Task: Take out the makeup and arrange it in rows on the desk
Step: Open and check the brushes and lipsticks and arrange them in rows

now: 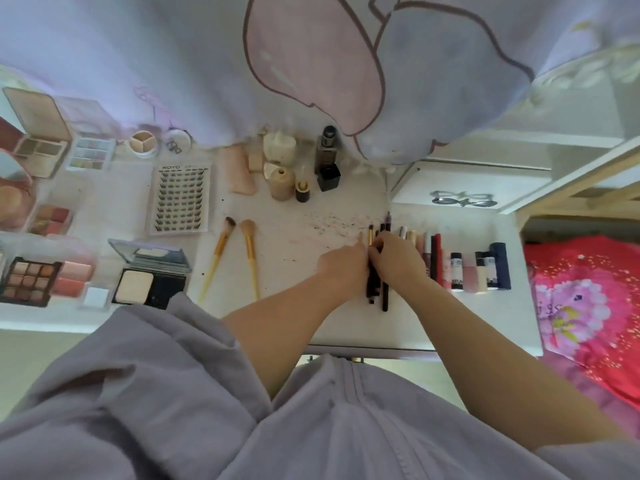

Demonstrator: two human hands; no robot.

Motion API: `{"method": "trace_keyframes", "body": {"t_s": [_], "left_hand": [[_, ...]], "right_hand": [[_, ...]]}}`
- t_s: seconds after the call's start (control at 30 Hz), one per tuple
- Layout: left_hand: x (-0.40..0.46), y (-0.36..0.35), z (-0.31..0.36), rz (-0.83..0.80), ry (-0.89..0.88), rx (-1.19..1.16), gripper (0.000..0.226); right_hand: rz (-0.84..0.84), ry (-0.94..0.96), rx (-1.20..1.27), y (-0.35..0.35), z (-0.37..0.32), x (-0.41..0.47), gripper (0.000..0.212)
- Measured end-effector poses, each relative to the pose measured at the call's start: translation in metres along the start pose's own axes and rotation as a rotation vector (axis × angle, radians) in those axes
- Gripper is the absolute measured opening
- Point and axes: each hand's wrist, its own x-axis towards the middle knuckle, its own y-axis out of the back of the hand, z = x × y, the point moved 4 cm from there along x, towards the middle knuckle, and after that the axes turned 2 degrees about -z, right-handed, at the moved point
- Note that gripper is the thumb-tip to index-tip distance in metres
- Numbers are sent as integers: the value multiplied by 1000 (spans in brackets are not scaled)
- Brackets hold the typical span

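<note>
Pencils, axis: a bunch of dark makeup pencils (375, 285) lies on the white desk (346, 327), long axes running near-to-far, roughly parallel, tips pointing toward the far edge. One thin stick with a gold band (370, 233) pokes out beyond the hands on the far side.
Pencils, place: right-centre of the desk, just left of a row of lip tubes (433, 258) and small bottles (481, 268) laid in the same direction.
Pencils vs hands: both hands sit over the middle of the bunch; near ends show below the hands, far tips above them.
Left hand: left hand (343, 268) comes in from the lower left, back of the hand up, index finger stretched along the left side of the bunch, touching it. Other fingers hidden; hold cannot be told.
Right hand: right hand (394, 258) arches over the bunch from the right, fingers curled down onto the pencils, pinching them.
Arms: both forearms bare, crossing toward the same spot; grey sleeve (156, 358) bunched at the left elbow.
Brushes: two gold-handled brushes (235, 258) lie to the left, bristles far, handles near, slightly splayed.
Left side: lash tray (180, 199), open powder compact (149, 275), eyeshadow palette (29, 282).
Far row: bottles and jars (301, 168) against the curtain.
Desk surface: dark specks (332, 223) scattered beyond the hands.
</note>
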Motion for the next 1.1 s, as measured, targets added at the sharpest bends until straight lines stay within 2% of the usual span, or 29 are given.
{"method": "trace_keyframes", "body": {"t_s": [0.13, 0.33, 0.5, 0.67, 0.77, 0.83, 0.9, 1.0, 1.1], "left_hand": [[7, -4, 0, -1, 116, 16, 26], [5, -1, -16, -10, 205, 35, 25], [-6, 2, -58, 24, 238, 84, 25], [-23, 8, -118, 30, 290, 40, 20], [-27, 9, -146, 16, 282, 56, 26], [-26, 11, -161, 52, 235, 110, 50], [-28, 16, -168, 48, 177, 89, 61], [-33, 23, -171, 37, 168, -18, 53], [-31, 30, -153, 120, 75, 171, 37]], "right_hand": [[-43, 56, -98, -2, 3, 6, 28], [-127, 79, -233, -2, -7, 15, 20], [-186, 103, -143, -11, -37, 15, 30], [-224, 113, 4, -32, -86, 7, 21], [-212, 118, 18, -47, -112, 6, 19], [-206, 112, 10, -57, -126, 5, 18], [-197, 97, -26, -66, -135, 4, 18], [-160, 90, -63, -69, -137, 2, 23], [-106, 70, -7, -55, -121, 3, 29]]}}
